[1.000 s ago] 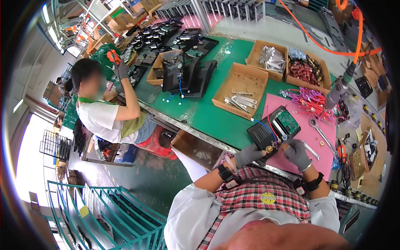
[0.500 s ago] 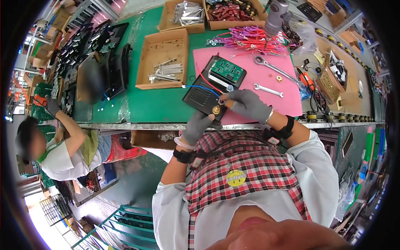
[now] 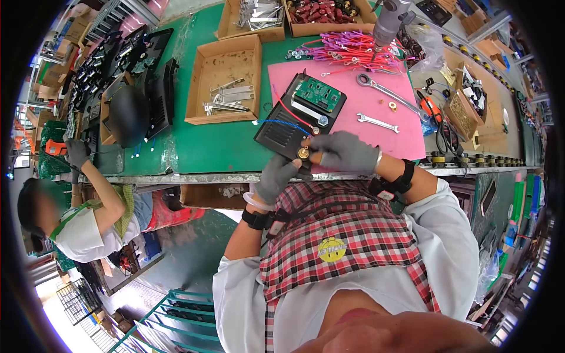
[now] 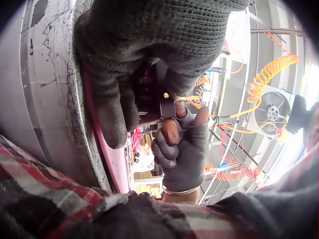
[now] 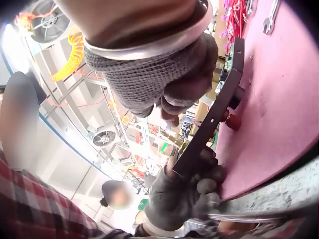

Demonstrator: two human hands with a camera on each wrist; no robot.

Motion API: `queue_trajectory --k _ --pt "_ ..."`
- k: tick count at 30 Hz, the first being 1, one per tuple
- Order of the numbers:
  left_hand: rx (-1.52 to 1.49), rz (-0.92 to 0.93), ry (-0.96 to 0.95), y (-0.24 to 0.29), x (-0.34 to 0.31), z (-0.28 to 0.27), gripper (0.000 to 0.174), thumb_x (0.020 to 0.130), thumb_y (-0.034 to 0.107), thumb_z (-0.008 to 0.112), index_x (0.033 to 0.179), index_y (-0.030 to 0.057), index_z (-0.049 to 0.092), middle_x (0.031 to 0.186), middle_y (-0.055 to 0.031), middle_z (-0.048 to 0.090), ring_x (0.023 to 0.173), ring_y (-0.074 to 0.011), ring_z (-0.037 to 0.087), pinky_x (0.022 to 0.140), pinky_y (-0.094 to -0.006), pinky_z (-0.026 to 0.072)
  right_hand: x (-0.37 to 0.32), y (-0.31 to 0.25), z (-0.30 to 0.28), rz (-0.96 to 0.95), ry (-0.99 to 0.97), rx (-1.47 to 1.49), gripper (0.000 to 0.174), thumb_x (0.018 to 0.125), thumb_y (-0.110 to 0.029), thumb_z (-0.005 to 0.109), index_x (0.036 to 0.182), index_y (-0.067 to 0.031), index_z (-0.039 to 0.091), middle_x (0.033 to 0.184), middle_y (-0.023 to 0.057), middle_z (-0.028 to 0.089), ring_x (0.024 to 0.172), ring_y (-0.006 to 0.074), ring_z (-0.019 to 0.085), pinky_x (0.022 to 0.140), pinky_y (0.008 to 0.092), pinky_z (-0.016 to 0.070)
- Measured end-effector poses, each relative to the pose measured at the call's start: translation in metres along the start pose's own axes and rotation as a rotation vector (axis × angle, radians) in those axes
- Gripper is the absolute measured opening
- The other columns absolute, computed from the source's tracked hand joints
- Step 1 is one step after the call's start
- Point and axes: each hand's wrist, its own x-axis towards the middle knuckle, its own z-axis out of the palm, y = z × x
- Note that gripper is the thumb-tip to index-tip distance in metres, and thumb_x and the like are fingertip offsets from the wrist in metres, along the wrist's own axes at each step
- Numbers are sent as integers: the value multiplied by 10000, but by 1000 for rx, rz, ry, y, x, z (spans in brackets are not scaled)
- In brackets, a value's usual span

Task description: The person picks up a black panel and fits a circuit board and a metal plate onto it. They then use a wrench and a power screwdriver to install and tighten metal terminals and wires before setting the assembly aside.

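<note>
A black vented metal panel [image 3: 276,134] juts over the near table edge, bearing a green circuit board [image 3: 318,94]. My gloved left hand [image 3: 275,179] grips its near corner, fingers beneath and thumb above, as the right wrist view shows. Beside that thumb stands a brass fitting [image 3: 303,153] on the panel. My gloved right hand [image 3: 348,152] pinches the fitting between bare fingertips. A red wire [image 3: 285,108] and a blue wire [image 3: 288,124] run toward the fitting. Under the panel a dark red knob [image 5: 233,121] sticks out, close over the pink mat [image 5: 279,99].
An open-end wrench [image 3: 376,122], a ratchet wrench [image 3: 388,93] and a brass nut [image 3: 392,106] lie to the right. A cardboard box [image 3: 226,59] holds metal strips. Pink wires [image 3: 359,50] are heaped behind. A power driver [image 3: 388,23] hangs overhead. Another person [image 3: 88,212] works at left.
The head view has swung toward the panel. My right fingertips have moved from the wire ends onto the brass fitting. My left hand keeps its grip on the panel's corner.
</note>
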Motion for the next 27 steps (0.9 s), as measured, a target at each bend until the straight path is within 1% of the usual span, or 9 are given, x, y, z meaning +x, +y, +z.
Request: queue_trajectory --k 2,3,7,11,14,15,18,22,27 --pt "-23 19 7 -3 1 -2 370 848 183 495 1112 -74 460 924 -144 574 780 -221 621 711 -328 535 0 -5 -2 106 -135 -95 316 864 -316 528 982 -37 618 822 162 626 752 299 615 674 335 476" --pt "-37 31 12 -5 2 -3 336 851 153 505 1096 -74 474 919 -142 577 765 -220 628 692 -323 540 1 3 -6 94 -94 88 339 864 -325 534 1024 -34 601 861 153 635 782 293 623 712 337 481" --pt "-40 4 0 -8 3 -5 350 852 160 506 1101 -84 468 916 -150 580 765 -224 631 691 -323 540 0 1 5 20 -17 -32 353 867 -352 519 987 -38 627 837 153 640 780 289 625 711 345 479" --pt "-44 5 9 -6 1 -4 361 855 166 507 1107 -89 464 919 -158 584 767 -228 634 691 -324 540 4 2 -16 202 -146 -86 345 845 -359 535 1048 -88 602 810 152 628 758 305 613 673 370 470" --pt "-12 -16 8 -1 0 -1 391 852 210 482 1107 -86 459 931 -161 582 797 -225 619 725 -338 531 4 0 3 82 -69 -179 321 817 -325 556 1039 -98 609 776 143 623 741 308 606 663 374 469" --pt "9 -22 1 0 1 0 406 850 231 469 1106 -84 457 936 -161 581 811 -222 611 742 -345 527 3 -18 -6 155 -176 -195 312 799 -301 568 1030 -94 606 784 142 621 733 306 607 667 371 470" --pt "30 -7 4 -1 -1 -2 391 853 214 473 1108 -82 454 951 -153 575 826 -215 606 749 -340 522 9 -8 -10 294 -184 -228 304 802 -285 561 1030 -87 592 876 124 622 788 292 607 690 377 471" --pt "28 6 10 -10 1 -4 385 856 197 477 1126 -75 447 973 -145 569 855 -207 597 767 -333 512 6 0 16 -78 32 -285 211 805 -248 528 914 -79 593 872 117 589 822 279 588 703 402 466" --pt "-16 52 -3 -8 2 0 339 859 138 486 1112 -87 458 978 -155 573 840 -227 610 750 -344 522 10 -5 18 83 -37 -338 196 771 -248 540 839 -65 556 807 137 566 754 307 587 647 428 462"
